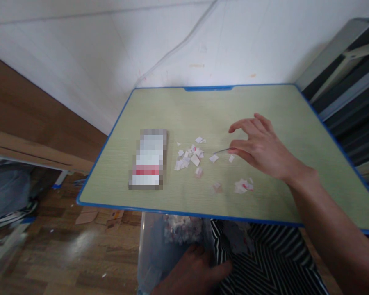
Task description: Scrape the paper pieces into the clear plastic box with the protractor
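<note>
My right hand (258,143) is over the green table, its thumb and a finger pinched on a thin dark needle-like stick (222,150); its other fingers are raised. The stick's far end meets a small white paper scrap (214,158). Several torn scraps form a loose heap (189,157) left of it. A smaller heap with red marks (244,185) lies nearer the front edge. Below the table edge, my left hand (195,270) is by a clear plastic bin (144,246), thumb apart from the partly shadowed fingers, with nothing visible in it.
A pixelated phone-shaped object (149,159) lies on the left of the blue-rimmed table (264,98). White bits (183,229) fill part of the bin. Black-and-white striped cloth (273,258) covers my lap. A wall (203,49) stands behind; a folded metal frame (341,61) is at right.
</note>
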Demonstrator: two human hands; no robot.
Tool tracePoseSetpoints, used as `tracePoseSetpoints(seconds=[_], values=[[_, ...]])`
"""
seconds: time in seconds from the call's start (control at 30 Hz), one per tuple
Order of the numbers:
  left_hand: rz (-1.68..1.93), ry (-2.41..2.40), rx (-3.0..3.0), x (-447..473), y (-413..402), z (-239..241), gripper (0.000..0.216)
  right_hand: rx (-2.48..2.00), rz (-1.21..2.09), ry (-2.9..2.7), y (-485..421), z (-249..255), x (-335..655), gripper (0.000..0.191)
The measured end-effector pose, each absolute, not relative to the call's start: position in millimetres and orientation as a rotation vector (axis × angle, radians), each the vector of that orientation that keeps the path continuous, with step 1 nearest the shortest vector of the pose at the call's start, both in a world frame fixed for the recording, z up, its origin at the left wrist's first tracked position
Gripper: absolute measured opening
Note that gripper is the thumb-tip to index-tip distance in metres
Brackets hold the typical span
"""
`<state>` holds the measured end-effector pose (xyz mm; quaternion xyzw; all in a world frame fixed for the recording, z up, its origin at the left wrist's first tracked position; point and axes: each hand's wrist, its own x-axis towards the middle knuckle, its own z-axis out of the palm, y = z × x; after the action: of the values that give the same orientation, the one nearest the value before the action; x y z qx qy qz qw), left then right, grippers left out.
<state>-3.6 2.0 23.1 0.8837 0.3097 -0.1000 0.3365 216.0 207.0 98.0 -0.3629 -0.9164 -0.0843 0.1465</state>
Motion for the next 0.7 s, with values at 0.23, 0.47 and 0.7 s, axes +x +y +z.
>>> tracePoseSetpoints(seconds=[0.23, 0.47, 0.7], values=[[-0.332, 0.787, 2.319, -1.7, 6.2, 26.3, 0.043, -1.036, -0.284, -2.645, 208.3, 95.3, 216.5, 0.027], [-0.330, 0.786, 2.307, -2.0, 7.8, 28.4, 0.042, -1.013, -0.229, -2.595, 207.0, 98.3, 219.1, 0.032], [-0.302, 0.795, 2.273, -2.9, 6.6, 26.2, 0.041, -0.759, 0.052, -2.699, 200.9, 102.6, 210.5, 0.029]])
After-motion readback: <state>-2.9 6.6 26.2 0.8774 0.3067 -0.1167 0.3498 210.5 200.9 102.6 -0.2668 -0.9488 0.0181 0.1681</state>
